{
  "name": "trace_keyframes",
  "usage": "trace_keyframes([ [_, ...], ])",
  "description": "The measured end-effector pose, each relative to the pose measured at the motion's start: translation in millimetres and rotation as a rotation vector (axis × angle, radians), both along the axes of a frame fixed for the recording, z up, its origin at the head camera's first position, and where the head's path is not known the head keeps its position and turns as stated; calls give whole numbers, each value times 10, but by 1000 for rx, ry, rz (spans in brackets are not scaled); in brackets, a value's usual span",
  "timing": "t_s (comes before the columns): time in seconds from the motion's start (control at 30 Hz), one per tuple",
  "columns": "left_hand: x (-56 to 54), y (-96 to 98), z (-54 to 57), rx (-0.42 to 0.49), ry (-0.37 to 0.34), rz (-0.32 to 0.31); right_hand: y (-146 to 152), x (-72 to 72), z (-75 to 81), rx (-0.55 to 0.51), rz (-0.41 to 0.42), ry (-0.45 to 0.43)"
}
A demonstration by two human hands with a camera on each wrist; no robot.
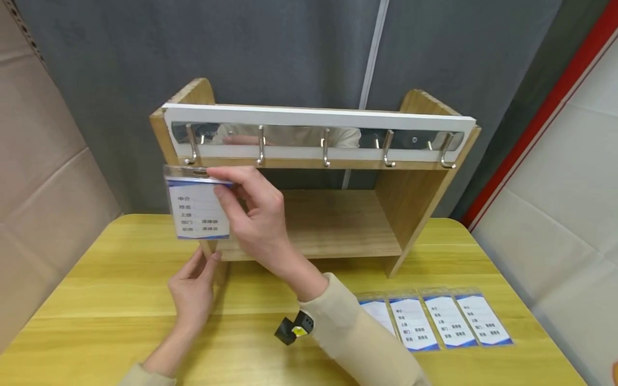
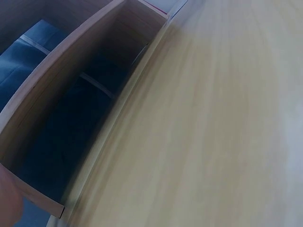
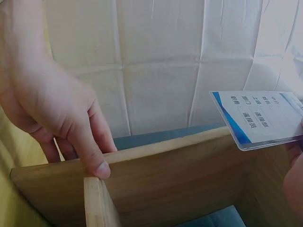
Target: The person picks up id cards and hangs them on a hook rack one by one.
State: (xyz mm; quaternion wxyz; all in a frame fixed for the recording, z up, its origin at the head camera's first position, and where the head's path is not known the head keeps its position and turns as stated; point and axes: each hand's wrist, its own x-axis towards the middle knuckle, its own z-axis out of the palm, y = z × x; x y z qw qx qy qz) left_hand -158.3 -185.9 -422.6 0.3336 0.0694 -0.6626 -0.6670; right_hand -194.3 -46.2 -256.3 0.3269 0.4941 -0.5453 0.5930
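Observation:
Between thumb and forefinger, my right hand (image 1: 260, 220) pinches the top right corner of a badge in a clear plastic sleeve (image 1: 195, 209). The badge is upright just below the leftmost metal hook (image 1: 192, 145), its slot uncovered; I cannot tell whether it touches the hook. My left hand (image 1: 193, 292) grips the lower left side panel of the wooden shelf (image 1: 338, 220). In the right wrist view, that left hand (image 3: 61, 106) has its thumb on one side of the panel edge and fingers over the other. Only a bit of it (image 2: 9, 198) shows in the left wrist view.
Several similar badges (image 1: 415, 321) lie in a row on the table (image 1: 96, 300) at the right. A white rail (image 1: 309, 115) with several hooks spans the shelf's upper front. A grey curtain (image 1: 289, 48) hangs behind. A black device (image 1: 292, 328) is by the right cuff.

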Motion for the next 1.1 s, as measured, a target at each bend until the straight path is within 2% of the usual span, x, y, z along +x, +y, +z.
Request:
trace_keyframes([
  [0.23, 11, -2, 20, 31, 6, 6, -53, 65, 103, 47, -58, 25],
  [0.4, 22, -20, 21, 13, -28, 27, -77, 87, 146, 88, -121, 49],
  [0.6, 21, -19, 19, -29, -45, 35, -65, 109, 151, 63, -136, 20],
  [0.87, 7, -27, 21, 6, -26, 26, -74, 139, 184, 82, -169, -6],
  [1.1, 0, -37, 11, 6, -42, 36, -89, 149, 199, 87, -183, -22],
])
